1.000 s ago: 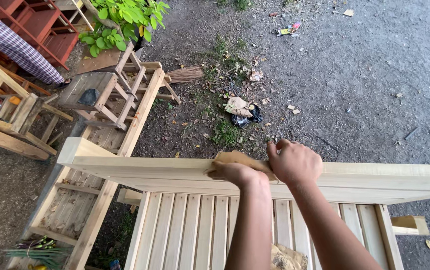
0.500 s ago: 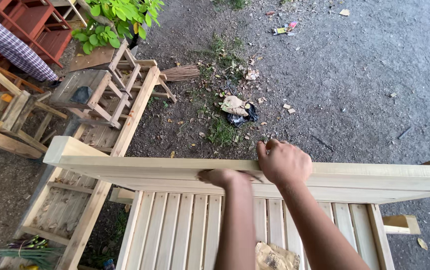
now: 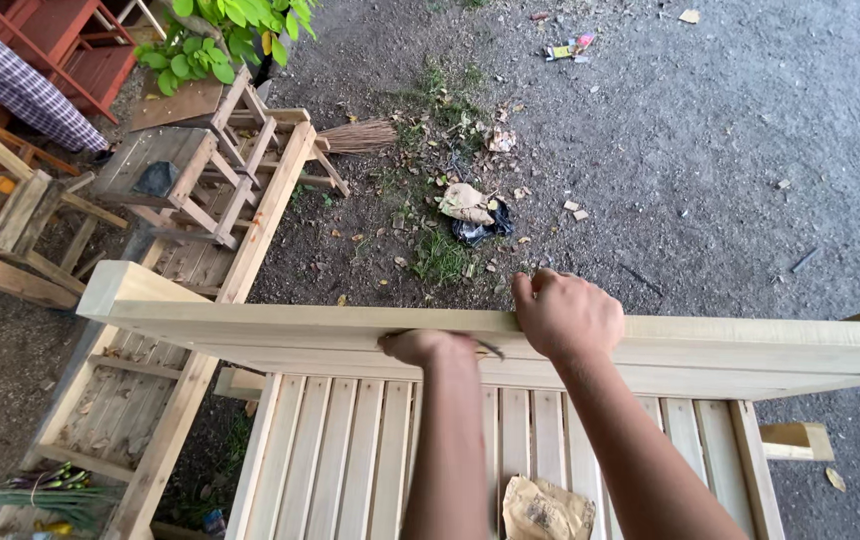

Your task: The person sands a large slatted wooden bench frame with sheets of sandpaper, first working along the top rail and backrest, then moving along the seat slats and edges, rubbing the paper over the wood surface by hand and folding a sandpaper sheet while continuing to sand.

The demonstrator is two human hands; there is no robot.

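A pale unfinished wooden frame with a wide top rail point(image 3: 250, 325) and vertical slats point(image 3: 350, 460) stands in front of me. My left hand point(image 3: 428, 348) presses against the near face of the rail, its fingers curled around a piece of sandpaper whose edge peeks out on the right. My right hand point(image 3: 565, 315) grips the rail's top edge just to the right of it, fingers over the far side. A crumpled sheet of brown sandpaper point(image 3: 547, 510) lies on the slats below my arms.
Beyond the rail is bare dirt ground with litter point(image 3: 470, 208) and a small broom point(image 3: 360, 135). At the left lie another slatted wooden frame point(image 3: 200, 330), stacked wooden stools point(image 3: 190, 170), a green plant point(image 3: 220, 35) and a checked cloth point(image 3: 20, 85).
My left hand has slid off the top of the rail, where the sandpaper lay flat, down onto its near face. The view has shifted slightly; my right hand keeps its grip.
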